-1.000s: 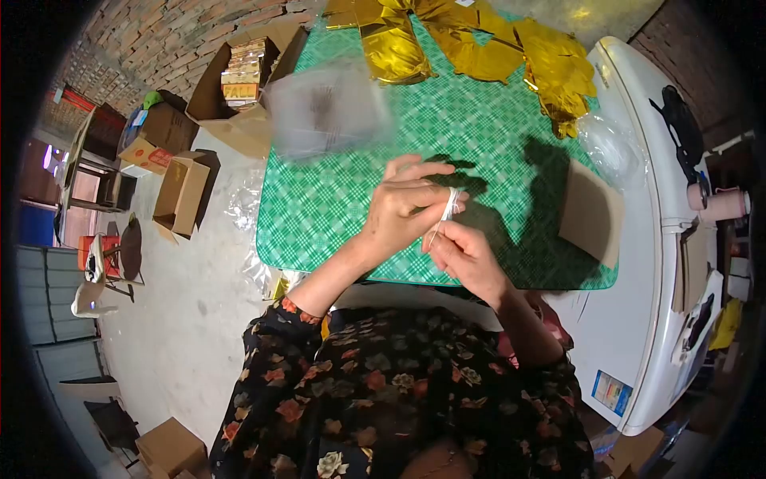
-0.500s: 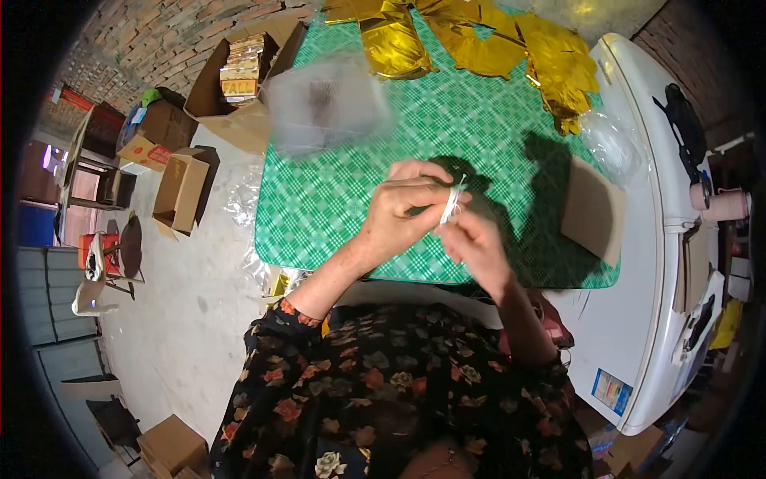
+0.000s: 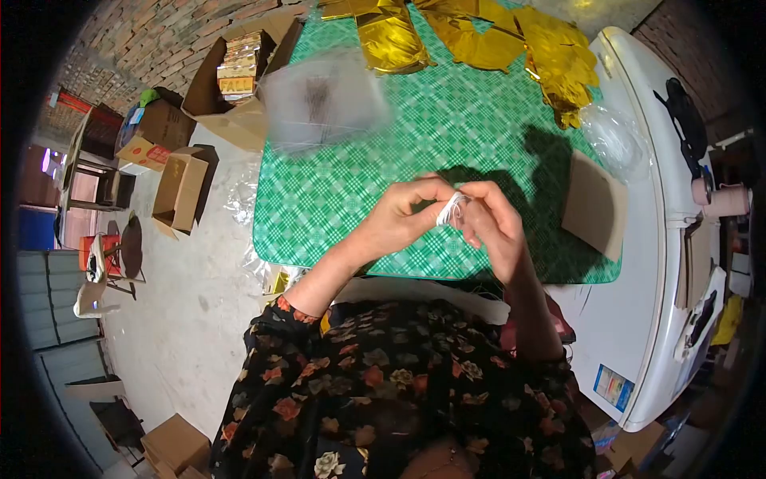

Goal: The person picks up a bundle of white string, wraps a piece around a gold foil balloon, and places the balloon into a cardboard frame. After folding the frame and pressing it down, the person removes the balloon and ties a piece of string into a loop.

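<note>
A small, oblong bundle of thin white cord, wound in loops, sits between the two hands, over the part of the desk nearest the person, which has a green-and-white plaid covering. The left hand has the bundle at its fingertips: its grip is closed down to a pinch, thumb and forefinger meeting at the loops. Seen from that grip, the bundle lies on the right, at the very end of the fingers, and its long axis slants across them, the upper end leaning away from the person and toward the right, the lower end coming back toward the left wrist.

The right hand comes in from the other side, its bent fingers touching or just beside the loops. Its grip is curled and partly closed; being shadowed, it may or may not have a strand pinched, and I cannot tell which. Both hands are about equally close to the bundle. Beyond the right hand, well apart, is a flat brown cardboard piece.
</note>
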